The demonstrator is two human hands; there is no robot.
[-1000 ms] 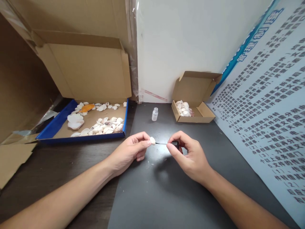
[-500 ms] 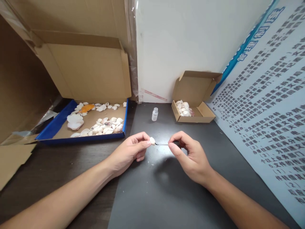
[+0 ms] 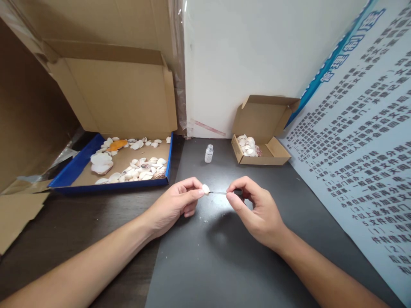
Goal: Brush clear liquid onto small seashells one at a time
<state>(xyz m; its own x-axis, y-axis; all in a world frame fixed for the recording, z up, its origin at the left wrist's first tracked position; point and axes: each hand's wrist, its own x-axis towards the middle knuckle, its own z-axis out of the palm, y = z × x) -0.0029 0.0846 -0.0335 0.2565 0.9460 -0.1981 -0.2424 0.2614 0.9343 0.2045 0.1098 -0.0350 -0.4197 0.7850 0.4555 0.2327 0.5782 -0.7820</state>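
Between thumb and fingertips, my left hand [image 3: 180, 197] pinches a small white seashell [image 3: 206, 188]. My right hand [image 3: 255, 205] is closed on the dark cap of a thin applicator brush [image 3: 220, 193], whose tip points left and meets the shell's right edge. Beyond both hands stands a small open glass bottle [image 3: 209, 153] with a white label, upright on the dark grey mat [image 3: 205, 265]. Part of the brush cap is hidden by my right fingers.
A blue-edged cardboard box [image 3: 128, 187] at the left holds many white shells and an orange one [image 3: 117, 145], its lid raised. At the back right, a smaller open cardboard box [image 3: 263, 161] contains white shells. A printed board [image 3: 362, 141] leans along the right side.
The brush tip has shifted slightly up along the shell's edge, and the shell seems turned a little. Both hands stay almost in the same place.
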